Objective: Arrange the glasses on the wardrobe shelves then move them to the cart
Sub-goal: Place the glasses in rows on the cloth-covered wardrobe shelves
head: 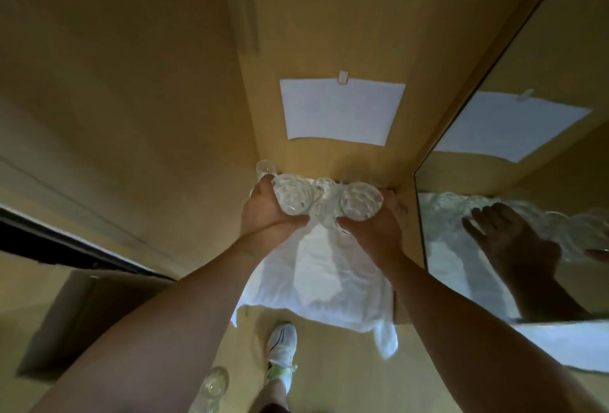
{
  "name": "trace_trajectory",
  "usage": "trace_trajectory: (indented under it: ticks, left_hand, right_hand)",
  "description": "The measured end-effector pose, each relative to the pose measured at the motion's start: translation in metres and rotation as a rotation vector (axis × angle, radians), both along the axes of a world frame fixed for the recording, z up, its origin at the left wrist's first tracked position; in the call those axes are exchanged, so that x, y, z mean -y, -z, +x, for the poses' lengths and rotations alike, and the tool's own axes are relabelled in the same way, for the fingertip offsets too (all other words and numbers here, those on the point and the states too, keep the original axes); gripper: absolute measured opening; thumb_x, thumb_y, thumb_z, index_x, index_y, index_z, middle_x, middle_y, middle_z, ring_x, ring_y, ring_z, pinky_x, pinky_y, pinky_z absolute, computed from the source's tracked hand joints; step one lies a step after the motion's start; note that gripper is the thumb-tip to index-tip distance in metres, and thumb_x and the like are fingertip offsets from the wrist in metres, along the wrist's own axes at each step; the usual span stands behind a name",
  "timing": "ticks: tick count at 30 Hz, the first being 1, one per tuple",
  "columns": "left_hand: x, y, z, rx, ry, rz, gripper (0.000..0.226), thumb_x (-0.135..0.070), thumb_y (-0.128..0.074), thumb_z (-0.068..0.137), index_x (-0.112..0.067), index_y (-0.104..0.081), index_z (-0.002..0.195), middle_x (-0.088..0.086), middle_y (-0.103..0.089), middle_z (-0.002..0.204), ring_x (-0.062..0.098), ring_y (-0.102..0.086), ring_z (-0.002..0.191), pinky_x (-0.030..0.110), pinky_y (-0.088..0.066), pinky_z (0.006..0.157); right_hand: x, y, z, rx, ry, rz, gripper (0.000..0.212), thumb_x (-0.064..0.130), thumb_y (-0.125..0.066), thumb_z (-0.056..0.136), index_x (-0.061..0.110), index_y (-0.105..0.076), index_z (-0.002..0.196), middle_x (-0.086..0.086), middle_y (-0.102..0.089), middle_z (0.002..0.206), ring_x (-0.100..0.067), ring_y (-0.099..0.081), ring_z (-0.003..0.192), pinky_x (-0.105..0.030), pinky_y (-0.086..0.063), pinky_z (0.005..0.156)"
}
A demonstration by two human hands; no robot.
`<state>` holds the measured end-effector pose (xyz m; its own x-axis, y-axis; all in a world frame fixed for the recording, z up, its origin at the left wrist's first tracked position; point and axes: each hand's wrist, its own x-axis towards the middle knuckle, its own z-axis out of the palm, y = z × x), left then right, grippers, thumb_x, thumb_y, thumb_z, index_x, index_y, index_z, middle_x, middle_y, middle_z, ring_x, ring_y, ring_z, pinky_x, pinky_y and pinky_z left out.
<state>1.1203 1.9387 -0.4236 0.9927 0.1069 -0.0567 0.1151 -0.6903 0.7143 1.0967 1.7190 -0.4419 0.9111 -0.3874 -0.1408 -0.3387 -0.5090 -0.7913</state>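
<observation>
Glasses, clear and facet-cut, fill both hands: my left hand [263, 211] wraps one [290, 197], my right hand [375, 225] another [361, 203], over the white cloth [323, 281] on the tan wooden shelf [403, 314]. More clear glasses [214, 383] wait low by my foot. I judge arranging is underway, the cart unseen. Beyond, a plain tumbler [266, 169] stands by the back panel [329, 34]; the mirror [527, 182] hems my right.

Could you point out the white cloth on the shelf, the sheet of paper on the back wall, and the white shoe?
White crumpled cloth [316, 277]: head view, its middle, between the forearms.
White rectangular paper sheet [341, 111]: head view, its blank centre.
White sports shoe [281, 343]: head view, its upper near the laces.
</observation>
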Motion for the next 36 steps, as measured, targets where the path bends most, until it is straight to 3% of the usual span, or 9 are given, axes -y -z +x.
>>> trace_trajectory:
  ticks: [4, 7, 10, 14, 19, 23, 28, 36]
  left_hand:
    - [0.005, -0.064, 0.001, 0.097, -0.024, 0.002, 0.107, -0.047, -0.094, 0.051, -0.016, -0.042, 0.139, 0.004, -0.06, 0.129, 0.027, -0.063, 0.11, 0.031, -0.051, 0.087]
    - [0.007, -0.112, -0.003, 0.167, -0.074, 0.016, 0.102, -0.048, -0.093, 0.053, -0.017, -0.044, 0.137, 0.0, -0.064, 0.12, 0.028, -0.066, 0.106, 0.025, -0.042, 0.076]
    - [0.008, -0.161, -0.014, 0.246, -0.145, 0.013, 0.096, -0.052, -0.091, 0.051, -0.017, -0.048, 0.13, 0.0, -0.065, 0.117, 0.027, -0.065, 0.104, 0.025, -0.039, 0.074]
    - [0.007, -0.221, -0.033, 0.356, -0.221, -0.031, 0.097, -0.054, -0.09, 0.047, -0.014, -0.053, 0.127, 0.002, -0.063, 0.12, 0.026, -0.064, 0.108, 0.028, -0.046, 0.079]
    - [0.004, -0.283, -0.063, 0.48, -0.329, -0.17, 0.098, -0.054, -0.091, 0.046, -0.018, -0.053, 0.129, -0.003, -0.065, 0.122, 0.021, -0.064, 0.111, 0.027, -0.048, 0.086]
    - [0.0, -0.322, -0.091, 0.532, -0.372, -0.265, 0.103, -0.068, -0.08, 0.037, -0.023, -0.055, 0.126, -0.011, -0.063, 0.113, 0.017, -0.064, 0.108, 0.026, -0.047, 0.087]
    - [-0.01, -0.353, -0.113, 0.609, -0.345, -0.294, 0.102, -0.057, -0.09, 0.046, -0.021, -0.052, 0.134, -0.005, -0.061, 0.128, 0.017, -0.059, 0.119, 0.035, -0.049, 0.102]
    - [-0.029, -0.389, -0.144, 0.72, -0.244, -0.433, 0.1, -0.054, -0.091, 0.052, -0.016, -0.051, 0.135, 0.002, -0.052, 0.129, 0.021, -0.051, 0.123, 0.04, -0.043, 0.108]
  right_hand:
    - [-0.002, -0.062, -0.005, 0.13, 0.026, -0.107, 0.085, 0.053, -0.089, 0.047, 0.019, -0.057, 0.117, -0.002, -0.062, 0.118, -0.026, -0.055, 0.117, -0.043, -0.047, 0.102]
    - [-0.004, -0.111, -0.009, 0.215, 0.006, -0.088, 0.083, 0.054, -0.088, 0.045, 0.017, -0.061, 0.115, -0.003, -0.065, 0.11, -0.029, -0.061, 0.11, -0.045, -0.053, 0.094]
    - [-0.008, -0.157, -0.017, 0.291, -0.015, -0.128, 0.095, 0.057, -0.089, 0.048, 0.014, -0.057, 0.127, -0.005, -0.06, 0.119, -0.028, -0.053, 0.119, -0.043, -0.052, 0.096]
    - [-0.014, -0.213, -0.028, 0.385, -0.026, -0.125, 0.1, 0.058, -0.087, 0.052, 0.016, -0.051, 0.135, -0.002, -0.056, 0.127, -0.023, -0.042, 0.126, -0.033, -0.045, 0.097]
    - [-0.024, -0.274, -0.044, 0.503, -0.077, -0.123, 0.104, 0.067, -0.083, 0.054, 0.013, -0.049, 0.137, -0.001, -0.054, 0.129, -0.022, -0.039, 0.129, -0.045, -0.044, 0.106]
    - [-0.033, -0.311, -0.063, 0.566, -0.088, -0.105, 0.106, 0.071, -0.08, 0.053, 0.015, -0.048, 0.138, 0.001, -0.052, 0.127, -0.022, -0.041, 0.129, -0.045, -0.043, 0.107]
    - [-0.044, -0.35, -0.088, 0.616, -0.087, -0.113, 0.107, 0.068, -0.082, 0.054, 0.013, -0.048, 0.139, 0.001, -0.052, 0.129, -0.022, -0.04, 0.13, -0.045, -0.042, 0.108]
    - [-0.066, -0.39, -0.13, 0.7, -0.031, -0.169, 0.103, 0.074, -0.078, 0.048, 0.013, -0.056, 0.128, 0.006, -0.054, 0.114, -0.021, -0.047, 0.12, -0.043, -0.049, 0.097]
